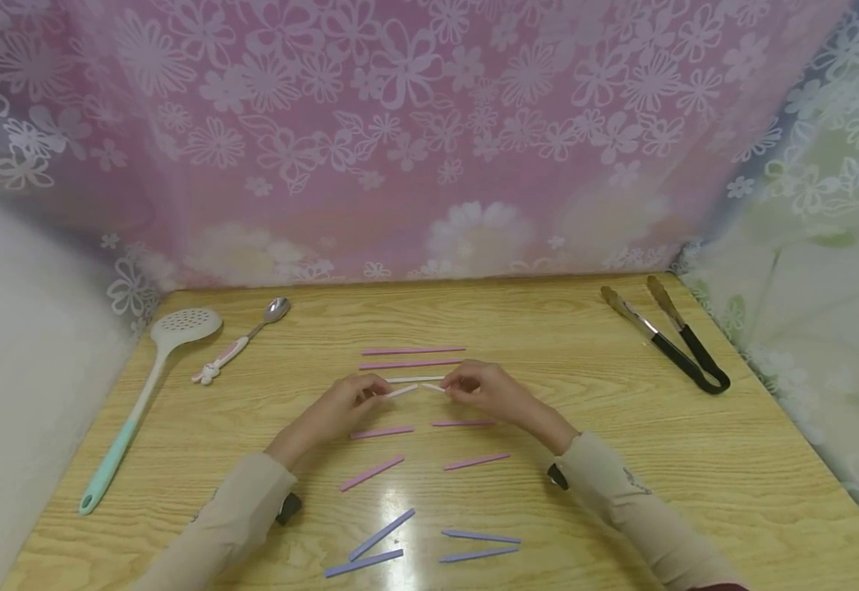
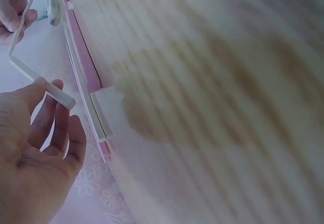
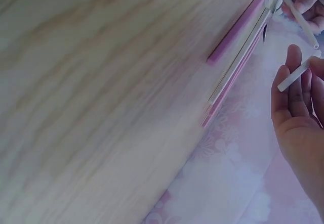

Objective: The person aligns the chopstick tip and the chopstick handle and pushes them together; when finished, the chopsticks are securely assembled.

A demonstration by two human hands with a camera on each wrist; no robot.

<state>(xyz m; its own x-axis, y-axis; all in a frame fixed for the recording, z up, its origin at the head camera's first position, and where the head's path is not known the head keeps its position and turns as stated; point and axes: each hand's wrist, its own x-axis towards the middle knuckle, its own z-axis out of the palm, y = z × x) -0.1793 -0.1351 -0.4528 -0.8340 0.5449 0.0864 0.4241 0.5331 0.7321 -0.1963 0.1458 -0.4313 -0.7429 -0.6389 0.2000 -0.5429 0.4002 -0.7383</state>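
Between finger and thumb, my left hand (image 1: 348, 404) pinches one half of a thin white stick (image 1: 402, 391). My right hand (image 1: 493, 390) pinches the other half (image 3: 299, 73). The halves meet at an angle just above the table; whether they are still joined I cannot tell. Just beyond the fingers lies a longer white stick (image 1: 416, 379), and past it two long pink sticks (image 1: 412, 364). Nearer me are shorter pink pieces, two at the left (image 1: 372, 474) and two at the right (image 1: 477, 462).
Several short purple pieces (image 1: 382, 534) lie at the near edge of the wooden table (image 1: 695, 476). On the left are a slotted skimmer (image 1: 187, 324) and a spoon with a rabbit handle (image 1: 233, 349). Black-handled tongs (image 1: 684, 353) lie far right. Flowered cloth (image 1: 429, 164) hangs behind.
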